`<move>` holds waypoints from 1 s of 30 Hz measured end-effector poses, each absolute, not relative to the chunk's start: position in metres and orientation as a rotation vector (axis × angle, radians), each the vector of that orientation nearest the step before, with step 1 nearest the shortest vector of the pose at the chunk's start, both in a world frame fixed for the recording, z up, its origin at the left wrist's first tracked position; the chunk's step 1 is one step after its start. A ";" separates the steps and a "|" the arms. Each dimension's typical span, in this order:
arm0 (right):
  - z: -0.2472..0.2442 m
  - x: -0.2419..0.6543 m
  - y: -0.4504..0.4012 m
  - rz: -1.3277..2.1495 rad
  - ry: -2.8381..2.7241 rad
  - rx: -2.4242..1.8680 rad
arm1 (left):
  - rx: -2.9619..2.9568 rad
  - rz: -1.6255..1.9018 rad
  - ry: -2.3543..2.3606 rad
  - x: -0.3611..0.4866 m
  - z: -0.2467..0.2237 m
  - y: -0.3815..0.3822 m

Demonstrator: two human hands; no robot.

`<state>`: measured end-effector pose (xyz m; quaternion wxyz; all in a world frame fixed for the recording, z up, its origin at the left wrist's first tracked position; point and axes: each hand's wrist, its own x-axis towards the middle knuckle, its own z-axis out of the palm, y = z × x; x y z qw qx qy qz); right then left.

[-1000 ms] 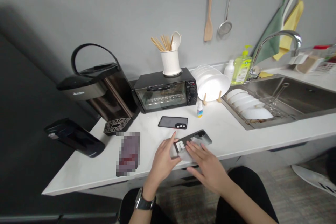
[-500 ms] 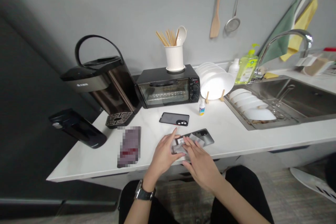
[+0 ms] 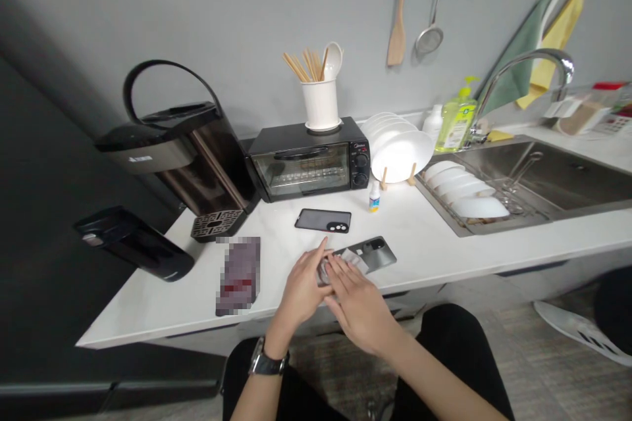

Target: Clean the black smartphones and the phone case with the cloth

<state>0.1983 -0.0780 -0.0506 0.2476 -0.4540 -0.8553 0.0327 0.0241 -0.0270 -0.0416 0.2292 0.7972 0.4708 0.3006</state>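
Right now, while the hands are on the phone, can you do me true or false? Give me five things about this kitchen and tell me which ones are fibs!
1. The right hand is over the phone. True.
2. The phone case is snapped onto the phone. False: it lies apart on the counter.
3. The white cup stands on top of the little oven. True.
4. The wooden spatula is standing in the white cup. False: it hangs against the wall.
5. The green towel hangs beside the yellow towel. True.
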 end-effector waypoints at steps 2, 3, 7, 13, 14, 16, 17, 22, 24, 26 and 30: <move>-0.054 0.229 -0.085 0.076 -2.376 -1.215 | 2.177 0.831 1.296 0.024 -0.040 -0.028; -0.056 0.248 -0.084 0.051 -2.363 -1.254 | 2.172 0.832 1.296 0.024 -0.040 -0.027; -0.058 0.290 -0.053 -0.071 -2.175 -1.521 | 2.163 0.817 1.301 0.025 -0.039 -0.025; -0.050 0.204 -0.048 0.047 -2.216 -1.375 | 2.179 0.813 1.304 0.023 -0.043 -0.025; -0.049 0.194 -0.057 0.074 -2.238 -1.328 | 2.182 0.811 1.302 0.023 -0.043 -0.025; -0.050 0.195 -0.073 0.095 -2.283 -1.251 | 2.184 0.801 1.304 0.022 -0.042 -0.027; -0.051 0.205 -0.079 0.091 -2.306 -1.226 | 2.181 0.795 1.307 0.022 -0.041 -0.027; -0.058 0.283 -0.068 -0.063 -2.209 -1.452 | 2.177 0.766 1.302 0.024 -0.035 -0.025; -0.058 0.284 -0.052 -0.107 -2.130 -1.569 | 2.192 0.751 1.304 0.026 -0.036 -0.023; -0.057 0.258 -0.041 -0.093 -2.107 -1.578 | 2.207 0.743 1.310 0.026 -0.039 -0.022; -0.052 0.190 -0.048 0.044 -2.172 -1.352 | 2.252 0.751 1.300 0.024 -0.045 -0.023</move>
